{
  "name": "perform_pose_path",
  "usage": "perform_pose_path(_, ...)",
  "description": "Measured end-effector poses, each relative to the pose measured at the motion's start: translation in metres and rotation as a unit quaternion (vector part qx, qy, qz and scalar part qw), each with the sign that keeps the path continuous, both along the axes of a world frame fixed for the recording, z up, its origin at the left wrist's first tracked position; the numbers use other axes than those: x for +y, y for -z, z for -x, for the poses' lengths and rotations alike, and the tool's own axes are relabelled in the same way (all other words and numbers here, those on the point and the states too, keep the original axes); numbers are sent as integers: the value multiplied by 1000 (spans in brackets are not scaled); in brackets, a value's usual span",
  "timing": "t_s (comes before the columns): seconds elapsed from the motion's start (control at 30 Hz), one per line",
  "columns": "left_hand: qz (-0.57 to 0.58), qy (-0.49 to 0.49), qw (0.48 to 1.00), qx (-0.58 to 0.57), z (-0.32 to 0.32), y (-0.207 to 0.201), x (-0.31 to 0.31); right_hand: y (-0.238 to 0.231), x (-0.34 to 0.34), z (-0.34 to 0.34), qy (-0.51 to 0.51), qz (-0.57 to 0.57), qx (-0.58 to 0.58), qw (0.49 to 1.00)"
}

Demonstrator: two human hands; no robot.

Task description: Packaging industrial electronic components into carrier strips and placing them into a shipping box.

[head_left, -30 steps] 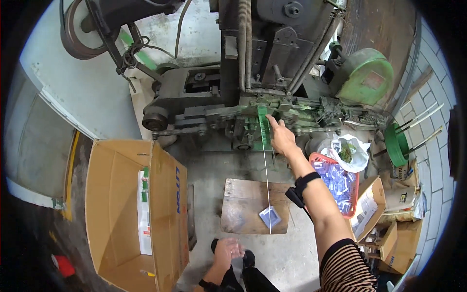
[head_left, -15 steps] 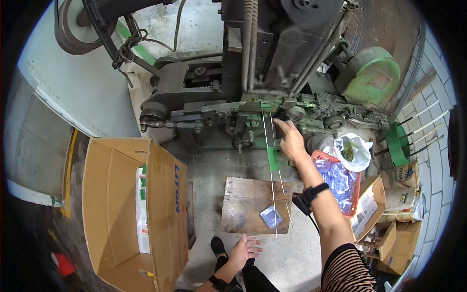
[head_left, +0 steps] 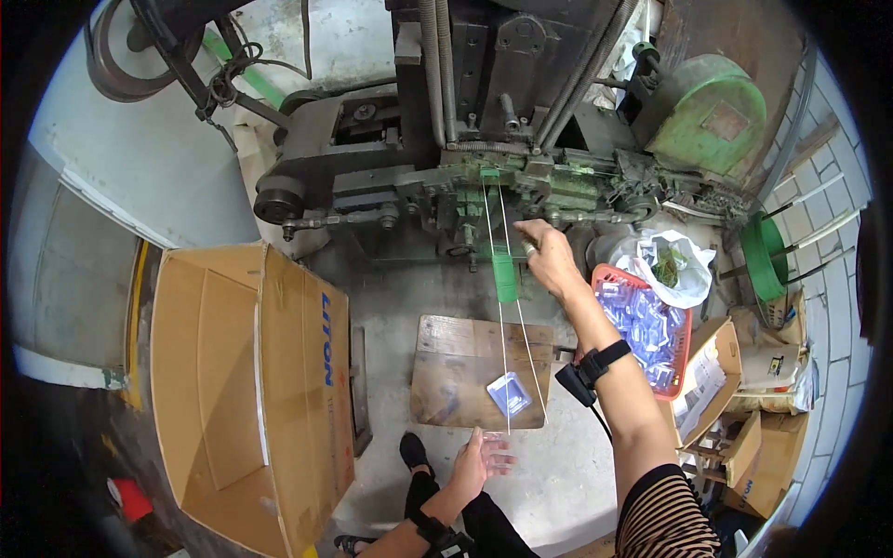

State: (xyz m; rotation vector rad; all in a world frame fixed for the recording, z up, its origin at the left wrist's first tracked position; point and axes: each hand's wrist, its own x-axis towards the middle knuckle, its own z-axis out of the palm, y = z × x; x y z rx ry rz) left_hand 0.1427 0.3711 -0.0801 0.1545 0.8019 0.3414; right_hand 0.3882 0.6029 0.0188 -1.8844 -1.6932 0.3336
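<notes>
My right hand hovers in front of the dark machine, just right of a green strip. Its index finger and thumb are apart, and I see nothing held in it. Two thin pale strands run from the machine's front down past the green strip toward me. Low in the middle, my left hand is open with its fingers spread, near the lower ends of the strands. Beyond that hand lies a wooden board with a clear bluish plastic box on it, partly crossed by a strand.
A tall open cardboard box stands to the left. On the right are a red basket of clear plastic boxes, a white plastic bag and smaller cartons. A green wheel guard juts out at the back right.
My right hand has drawn slightly away from the machine's front. The view has shifted a little, so machine and board sit higher and further left. My left hand stays open near the board.
</notes>
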Motion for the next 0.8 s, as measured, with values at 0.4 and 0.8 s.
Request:
perform_pose_path(0.4, 23, -41, 998, 44, -59, -43, 8, 31, -136, 34, 14, 72, 168, 983)
perform_pose_path(0.8, 7, -85, 990, 115, -91, -60, 27, 4, -232, 71, 46, 73, -12, 996)
